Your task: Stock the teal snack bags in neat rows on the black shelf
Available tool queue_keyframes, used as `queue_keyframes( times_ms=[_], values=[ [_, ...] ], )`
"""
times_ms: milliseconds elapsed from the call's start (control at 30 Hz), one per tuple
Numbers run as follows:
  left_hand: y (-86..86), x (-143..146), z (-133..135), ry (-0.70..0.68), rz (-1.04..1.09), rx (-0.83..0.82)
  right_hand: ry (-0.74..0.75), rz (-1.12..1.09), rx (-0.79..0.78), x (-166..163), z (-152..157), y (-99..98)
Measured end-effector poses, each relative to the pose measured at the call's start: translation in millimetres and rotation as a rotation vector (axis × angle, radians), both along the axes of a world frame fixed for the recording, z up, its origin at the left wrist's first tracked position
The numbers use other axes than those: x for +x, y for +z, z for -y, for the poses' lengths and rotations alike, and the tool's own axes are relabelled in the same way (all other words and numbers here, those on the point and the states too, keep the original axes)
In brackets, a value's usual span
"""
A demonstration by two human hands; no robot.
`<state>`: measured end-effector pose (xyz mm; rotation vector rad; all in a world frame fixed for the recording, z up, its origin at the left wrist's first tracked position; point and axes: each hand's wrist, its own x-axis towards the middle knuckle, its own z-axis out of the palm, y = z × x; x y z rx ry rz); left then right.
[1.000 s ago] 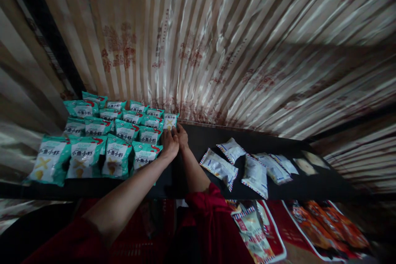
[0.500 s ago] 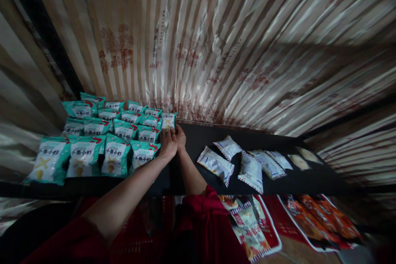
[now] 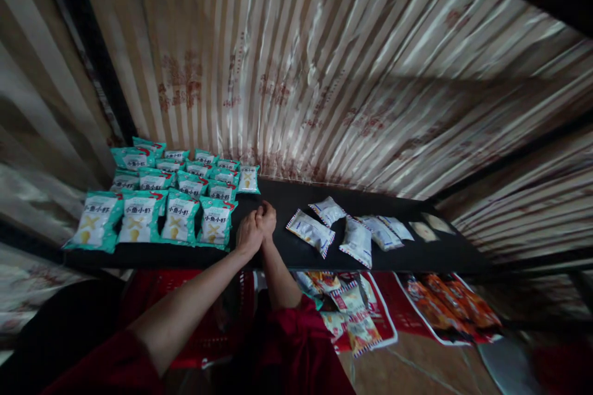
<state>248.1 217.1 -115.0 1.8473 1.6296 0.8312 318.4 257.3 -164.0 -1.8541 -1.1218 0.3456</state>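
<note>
While the left hand (image 3: 250,236) and right hand (image 3: 267,220) meet at mid-frame, whether their grip encloses anything cannot be told. Teal bags (image 3: 137,219) reading "小鱼小虾" stand left on the black shelf (image 3: 287,196); pale packets (image 3: 311,233) lie right of the hands, before a striped curtain (image 3: 278,43). Red baskets (image 3: 405,315), lower right, hold stripe-edged packs (image 3: 364,327) and orange packs (image 3: 445,305).
</note>
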Motion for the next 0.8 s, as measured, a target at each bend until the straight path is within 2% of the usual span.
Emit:
queue_keyframes(
  times_ms=[200,400,600,700,800],
  values=[
    [-8.9,-17.5,40.1,-0.002,-0.013,0.04,0.04,0.03,0.089,-15.0,46.4,-4.0],
    [-23.5,-41.9,76.2,-0.061,0.002,0.113,0.009,-0.084,0.112,-40.4,86.2,-2.5],
    [-42.0,-75.0,115.3,-0.148,0.023,0.133,0.138,-0.18,0.168,-69.0,130.9,-7.8],
    [-52.5,-94.7,137.1,-0.201,0.005,0.083,0.2,-0.136,0.192,-82.8,158.1,-16.6],
    [-63.7,-111.8,155.8,-0.271,-0.088,-0.123,0.242,-0.111,0.076,-93.6,183.1,-31.6]
  ],
)
